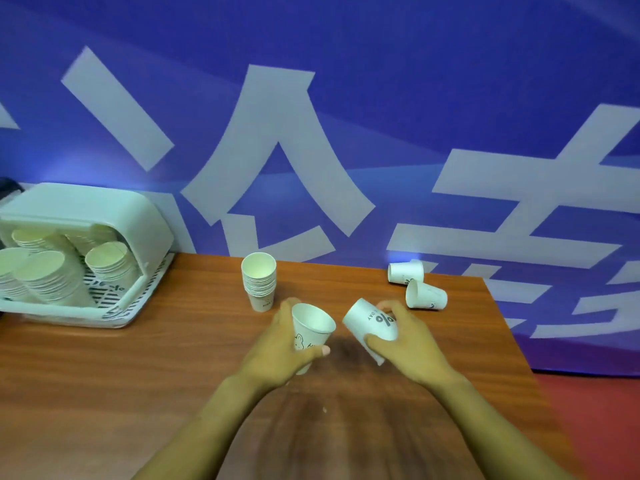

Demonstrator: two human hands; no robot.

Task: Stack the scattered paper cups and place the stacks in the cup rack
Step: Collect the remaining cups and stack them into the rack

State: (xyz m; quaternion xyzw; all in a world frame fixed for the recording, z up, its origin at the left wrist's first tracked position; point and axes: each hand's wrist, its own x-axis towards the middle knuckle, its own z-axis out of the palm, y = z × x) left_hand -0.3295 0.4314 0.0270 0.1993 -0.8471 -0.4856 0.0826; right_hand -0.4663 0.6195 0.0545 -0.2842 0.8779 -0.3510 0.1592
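Both hands work above the wooden table [104,375]: the left hand [277,344] grips an upright paper cup [311,327], and the right hand [405,341] grips a tilted cup [369,322] just beside it. A standing stack [259,282] sits behind them. Two loose cups [415,285] lie on their sides at right. The cup rack [86,216] at left already holds several stacks.

Matt white paper cups [259,282] stacked upright on the brown wood-grain tabletop [138,375] – smooth, faint sheen – pale green moulded plastic cup rack [104,216] looks smooth, semi-gloss, slotted plastic tray base, and the blue-and-white printed backdrop [381,98] looks smooth, matt.
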